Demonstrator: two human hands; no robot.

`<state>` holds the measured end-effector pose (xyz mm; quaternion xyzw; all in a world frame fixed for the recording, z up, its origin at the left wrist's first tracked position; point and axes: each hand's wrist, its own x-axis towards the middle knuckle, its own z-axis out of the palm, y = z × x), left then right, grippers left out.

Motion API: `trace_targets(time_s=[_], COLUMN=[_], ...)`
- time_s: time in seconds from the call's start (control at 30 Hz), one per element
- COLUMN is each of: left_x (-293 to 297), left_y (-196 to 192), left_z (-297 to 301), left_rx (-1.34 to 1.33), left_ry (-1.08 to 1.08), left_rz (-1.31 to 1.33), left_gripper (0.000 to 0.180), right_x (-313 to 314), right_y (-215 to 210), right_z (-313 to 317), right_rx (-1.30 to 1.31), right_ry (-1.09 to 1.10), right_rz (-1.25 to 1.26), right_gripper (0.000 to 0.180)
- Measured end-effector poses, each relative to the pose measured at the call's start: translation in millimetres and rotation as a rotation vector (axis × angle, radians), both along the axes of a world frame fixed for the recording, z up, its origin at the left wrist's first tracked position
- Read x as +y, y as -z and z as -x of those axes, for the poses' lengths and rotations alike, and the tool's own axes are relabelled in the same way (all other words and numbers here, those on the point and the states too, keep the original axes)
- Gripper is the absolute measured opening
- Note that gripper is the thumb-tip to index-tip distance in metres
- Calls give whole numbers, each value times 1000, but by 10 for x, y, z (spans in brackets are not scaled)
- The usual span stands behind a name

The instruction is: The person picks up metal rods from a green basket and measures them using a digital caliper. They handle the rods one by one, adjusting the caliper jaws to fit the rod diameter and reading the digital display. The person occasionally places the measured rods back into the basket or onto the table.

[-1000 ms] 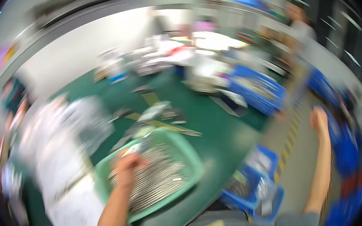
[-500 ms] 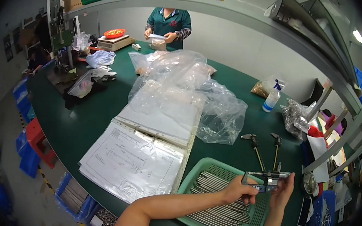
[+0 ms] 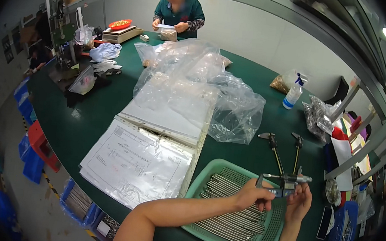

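Observation:
A digital micrometer [image 3: 284, 189] with a small display is held level between my two hands above the right part of a green plastic basket [image 3: 219, 165]. My left hand [image 3: 254, 196] grips the micrometer's frame at its left end, fingers curled. At the other end, my right hand [image 3: 299, 204] is closed round the side with the thimble. Many thin metal rods [image 3: 228, 212] lie side by side in the basket, partly covered by my left forearm. Whether a part sits between the micrometer's jaws is too small to tell.
Two calipers [image 3: 273, 151] lie beyond the basket. An open binder with drawings [image 3: 138, 161] is left of it, below clear plastic bags [image 3: 184, 68]. A spray bottle [image 3: 294, 93] and a phone [image 3: 325, 222] are on the right. Across the table stands a person [image 3: 180, 14] handling a bag.
The view has tilted down a little. My hands have turned the micrometer slightly, so its frame and display show more plainly. The person opposite has leaned the head into view.

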<state>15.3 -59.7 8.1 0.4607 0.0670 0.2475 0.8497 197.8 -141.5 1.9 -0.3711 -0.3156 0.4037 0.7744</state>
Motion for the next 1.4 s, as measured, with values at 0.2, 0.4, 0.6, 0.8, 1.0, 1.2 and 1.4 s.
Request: trace_targets(time_s=[0.2, 0.4, 0.6, 0.8, 1.0, 1.2, 1.4], left_x=[29, 53, 68, 206, -53, -85, -9], left_y=[119, 199, 97, 120, 113, 94, 91], left_z=[-151, -103, -78, -87, -104, -110, -44], left_rx=[140, 210, 170, 122, 80, 21, 68], left_ry=[-148, -375, -287, -212, -211, -185, -176], left_rz=[-119, -185, -114, -172, -142, -221, -168], left_gripper=[17, 23, 33, 34, 23, 34, 35], right_x=[-675, -3642, -6887, -7071, -6853, -2715, -437], right_y=[-183, -741, -1313, -1599, -960, -317, -369], right_z=[-375, -1387, 263, 987, -165, -971, -257], right_rx=[-343, -454, -127, 178, -243, -526, -314], right_ry=[512, 1688, 2525, 2523, 1967, 795, 95], right_rz=[142, 533, 945, 1035, 1045, 706, 214], right_gripper=[60, 68, 45, 16, 26, 28, 31])
